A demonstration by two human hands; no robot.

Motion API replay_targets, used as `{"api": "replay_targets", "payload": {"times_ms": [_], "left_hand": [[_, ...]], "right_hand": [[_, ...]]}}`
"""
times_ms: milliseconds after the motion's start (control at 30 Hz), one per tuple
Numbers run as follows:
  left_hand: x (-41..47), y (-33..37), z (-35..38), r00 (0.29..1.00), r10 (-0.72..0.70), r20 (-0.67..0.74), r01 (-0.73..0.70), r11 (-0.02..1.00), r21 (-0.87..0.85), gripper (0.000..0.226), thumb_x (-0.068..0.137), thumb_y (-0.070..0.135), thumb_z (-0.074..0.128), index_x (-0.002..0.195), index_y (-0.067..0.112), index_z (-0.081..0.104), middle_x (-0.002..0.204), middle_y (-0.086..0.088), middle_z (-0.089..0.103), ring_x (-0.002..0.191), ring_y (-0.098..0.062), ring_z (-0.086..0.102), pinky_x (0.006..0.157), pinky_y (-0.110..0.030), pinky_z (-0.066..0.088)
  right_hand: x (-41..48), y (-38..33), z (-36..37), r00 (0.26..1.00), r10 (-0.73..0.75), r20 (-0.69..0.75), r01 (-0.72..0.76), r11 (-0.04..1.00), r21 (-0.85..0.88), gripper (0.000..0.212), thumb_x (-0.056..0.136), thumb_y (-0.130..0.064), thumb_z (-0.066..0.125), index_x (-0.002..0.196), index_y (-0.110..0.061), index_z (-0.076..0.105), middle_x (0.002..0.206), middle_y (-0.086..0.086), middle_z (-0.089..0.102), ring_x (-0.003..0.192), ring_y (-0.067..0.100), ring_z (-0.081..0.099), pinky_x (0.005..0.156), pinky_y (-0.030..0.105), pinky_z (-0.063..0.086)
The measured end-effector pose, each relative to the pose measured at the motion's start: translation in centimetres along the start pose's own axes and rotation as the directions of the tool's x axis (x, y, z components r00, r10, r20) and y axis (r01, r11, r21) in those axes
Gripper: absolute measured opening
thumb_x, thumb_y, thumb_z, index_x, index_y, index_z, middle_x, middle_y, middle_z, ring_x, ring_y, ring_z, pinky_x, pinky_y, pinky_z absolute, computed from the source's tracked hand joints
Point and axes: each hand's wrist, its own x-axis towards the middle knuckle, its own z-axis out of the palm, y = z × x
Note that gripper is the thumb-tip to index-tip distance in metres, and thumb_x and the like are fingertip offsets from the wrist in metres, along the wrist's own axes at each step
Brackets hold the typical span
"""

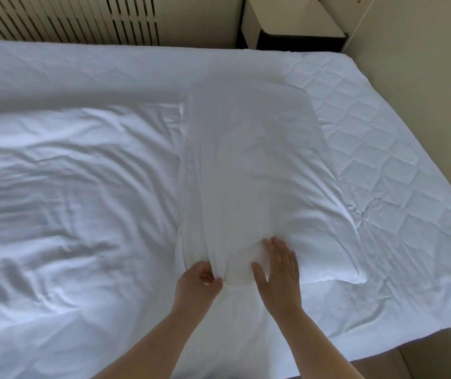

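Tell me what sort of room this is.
Probably a bedroom, maybe a hotel's: a quilted mattress, a white pillow and a bedside cabinet in the corner.

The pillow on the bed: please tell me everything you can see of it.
The pillow is white, long and plump, in a soft, lightly creased cloth case. It lies flat on the bed, lengthwise away from the person, its left side next to a rumpled white sheet. At the near end the left hand pinches the edge of the case, and the right hand presses flat on top.
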Motion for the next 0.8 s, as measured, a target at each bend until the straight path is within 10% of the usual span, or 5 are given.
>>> {"api": "replay_targets", "payload": {"times_ms": [167,433,533,633,800], "left_hand": [[-0.8,-0.2,1.9,0.994,-0.106,-0.025,0.108,0.978,0.180,0.032,0.087,0.031,0.057,0.058,0.023,0.046,0.060,0.008,0.052,0.060,-0.011,0.051,0.052,-0.020,0.034],[-1.0,-0.9,1.5,0.948,-0.318,0.008,0.277,0.815,-0.508,0.014,0.078,-0.005,0.064,0.075,0.007,0.070,0.056,0.005,0.066,0.078,-0.023,0.061,0.077,-0.023,0.047],[-1.6,0.0,-0.5,0.973,-0.215,0.078,0.211,0.707,-0.675,0.028,0.082,-0.008,0.057,0.067,0.011,0.072,0.067,0.001,0.072,0.080,-0.021,0.065,0.091,-0.028,0.047],[-2.6,2.3,-2.4,0.996,-0.005,0.093,0.076,0.619,-0.781,0.045,0.085,-0.007,0.048,0.064,0.019,0.077,0.079,0.004,0.074,0.079,-0.007,0.069,0.071,-0.014,0.053],[-2.9,4.6,-7.3,0.982,0.185,0.029,-0.100,0.649,-0.754,0.015,0.055,0.008,0.075,0.063,0.020,0.076,0.074,0.005,0.073,0.074,-0.004,0.069,0.065,-0.009,0.049]], "right_hand": [[0.0,0.8,0.1,0.998,-0.045,0.045,0.044,0.998,0.039,0.060,0.081,-0.037,0.033,0.122,0.000,0.056,0.127,0.018,0.057,0.124,0.026,0.046,0.108,0.014,-0.002],[0.5,2.7,-0.7,0.980,-0.191,0.060,0.189,0.981,0.043,0.047,0.081,-0.028,0.040,0.118,-0.003,0.053,0.119,0.017,0.062,0.116,0.016,0.038,0.109,0.018,0.005],[0.8,2.5,-0.5,0.975,-0.223,-0.011,0.224,0.972,0.074,0.044,0.084,-0.029,0.039,0.123,-0.010,0.044,0.124,0.017,0.059,0.119,0.016,0.037,0.111,0.016,0.003],[1.7,1.4,-1.4,0.946,-0.304,-0.115,0.315,0.945,0.091,0.043,0.096,-0.040,0.028,0.126,-0.011,0.038,0.128,0.017,0.055,0.123,0.017,0.037,0.113,0.017,0.004],[3.6,-0.3,-2.8,0.893,-0.396,-0.213,0.417,0.907,0.064,0.050,0.097,-0.045,0.019,0.126,-0.009,0.039,0.130,0.016,0.053,0.125,0.019,0.035,0.114,0.021,0.004]]}}
